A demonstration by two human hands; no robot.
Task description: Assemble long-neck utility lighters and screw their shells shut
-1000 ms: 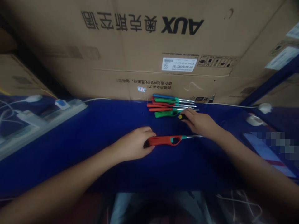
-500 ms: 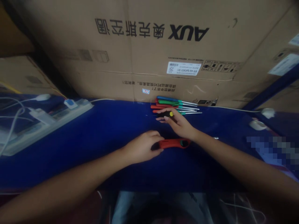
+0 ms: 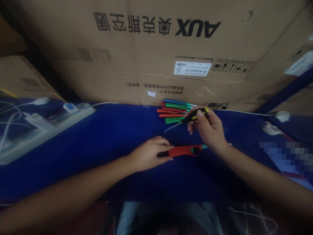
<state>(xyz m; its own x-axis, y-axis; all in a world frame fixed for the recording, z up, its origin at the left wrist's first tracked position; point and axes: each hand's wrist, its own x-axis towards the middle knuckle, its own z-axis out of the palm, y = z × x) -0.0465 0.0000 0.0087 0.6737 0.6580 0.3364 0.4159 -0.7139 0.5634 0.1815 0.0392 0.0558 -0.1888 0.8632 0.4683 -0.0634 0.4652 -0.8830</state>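
Note:
On the blue tabletop, my left hand (image 3: 155,153) pinches the black end of a red long-nosed lighter (image 3: 182,150), which points to the right. Its trigger opening and teal collar show; the metal nozzle is mostly hidden behind my right wrist. A hook pick (image 3: 195,115) with a black and yellow handle is gripped in my right hand (image 3: 210,127). The pick's thin metal shaft slants down to the left and ends in a bent tip, above the red lighter and apart from it. Behind my right hand lie several lighters (image 3: 171,111) with blue, green and red handles.
A large cardboard box (image 3: 156,39) stands along the back of the blue tabletop (image 3: 117,130). At left lies a white power strip (image 3: 73,117) with plugs and cables. A white roll (image 3: 271,129) and a white cable (image 3: 244,113) are at right.
My right hand has moved right and slightly toward me with the hook pick, whose bent tip now shows. A green lighter handle is uncovered. My left hand stays on the red lighter.

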